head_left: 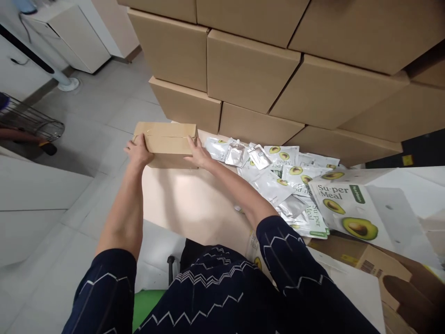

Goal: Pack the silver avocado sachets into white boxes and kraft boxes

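Note:
A small brown cardboard box (pixel 167 144) lies at the far left end of the tabletop (pixel 187 199), its top flaps folded together along a seam. My left hand (pixel 139 151) grips its left end, thumb on top. At the right end my right hand (pixel 199 153) holds it the same way, with the thumb near the seam's end. Both hands have their lower fingers partly hidden at the box's sides. Just right of my right hand is a pile of silver and white pouches (pixel 274 181), several printed with avocados.
Large cartons (pixel 250 69) are stacked like a wall behind the table. A printed avocado box (pixel 347 204) stands on the right, near an opened brown carton (pixel 389 269). To the left are tiled floor (pixel 111 93), a white cabinet (pixel 69 35) and a wire basket (pixel 34 120).

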### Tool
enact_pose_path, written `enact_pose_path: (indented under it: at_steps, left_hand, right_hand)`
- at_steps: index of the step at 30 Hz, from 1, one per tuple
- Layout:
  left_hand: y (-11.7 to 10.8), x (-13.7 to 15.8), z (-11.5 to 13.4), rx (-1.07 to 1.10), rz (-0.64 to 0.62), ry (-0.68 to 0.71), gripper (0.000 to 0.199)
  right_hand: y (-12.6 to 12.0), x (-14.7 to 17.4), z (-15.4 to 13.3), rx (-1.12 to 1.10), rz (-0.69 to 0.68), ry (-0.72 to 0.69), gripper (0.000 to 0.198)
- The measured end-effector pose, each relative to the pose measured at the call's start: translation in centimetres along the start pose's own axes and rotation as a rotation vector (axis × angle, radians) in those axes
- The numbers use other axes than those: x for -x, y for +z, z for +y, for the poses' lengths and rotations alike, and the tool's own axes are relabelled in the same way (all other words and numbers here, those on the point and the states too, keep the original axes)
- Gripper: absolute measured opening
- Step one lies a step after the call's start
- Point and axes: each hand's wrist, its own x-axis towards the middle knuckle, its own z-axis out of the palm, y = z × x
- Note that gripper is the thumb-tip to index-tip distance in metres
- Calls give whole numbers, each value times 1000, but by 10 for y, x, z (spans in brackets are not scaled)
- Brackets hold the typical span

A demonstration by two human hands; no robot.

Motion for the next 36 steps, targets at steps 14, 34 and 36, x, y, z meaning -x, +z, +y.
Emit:
enact_pose_path:
  at_steps: [14,34,36]
  left_hand:
    - [10,-31,25,-24,7,135,103]
    - [103,214,82,372,-309,806,26]
    - [119,282,106,403,-487,1001,24]
  right_hand:
    - [-34,25,149,618,-87,232,77]
    - [-182,184,80,465,-341,245,35]
    - [-196,234,71,418,-335,304,34]
